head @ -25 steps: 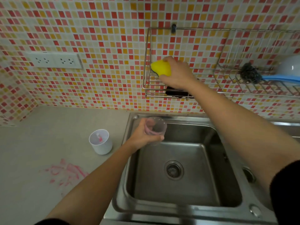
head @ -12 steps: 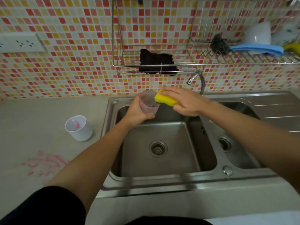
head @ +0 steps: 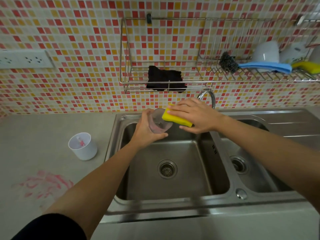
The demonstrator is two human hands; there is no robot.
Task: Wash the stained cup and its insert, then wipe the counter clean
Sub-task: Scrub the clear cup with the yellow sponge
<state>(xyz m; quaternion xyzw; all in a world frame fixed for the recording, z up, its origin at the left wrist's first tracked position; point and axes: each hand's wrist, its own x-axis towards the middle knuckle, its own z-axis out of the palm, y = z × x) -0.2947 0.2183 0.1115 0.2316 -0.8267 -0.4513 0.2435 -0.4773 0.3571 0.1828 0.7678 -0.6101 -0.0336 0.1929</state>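
Observation:
My left hand (head: pixel 146 131) grips a clear insert (head: pixel 159 123) with pink stains, holding it tilted over the back of the left sink basin (head: pixel 173 184). Pressed against the insert's open mouth is a yellow sponge (head: pixel 174 117), which my right hand (head: pixel 195 115) holds. A white cup (head: pixel 83 147) with a pink stain inside stands upright on the grey counter (head: pixel 43 134), left of the sink. A smeared pink stain (head: pixel 45 183) marks the counter nearer to me.
A wire rack (head: pixel 164 82) on the tiled wall holds a black cloth (head: pixel 164 78). Further right on the rack lie a steel scourer (head: pixel 227 62), a blue cloth (head: pixel 266 66), white bowls and another yellow sponge. The tap (head: pixel 207 97) curves behind my right hand. A second basin (head: pixel 251 170) is at right.
My right hand took the yellow sponge from the wire rack and brought it down to the insert's mouth. The view tilted down; the left hand keeps the insert over the basin.

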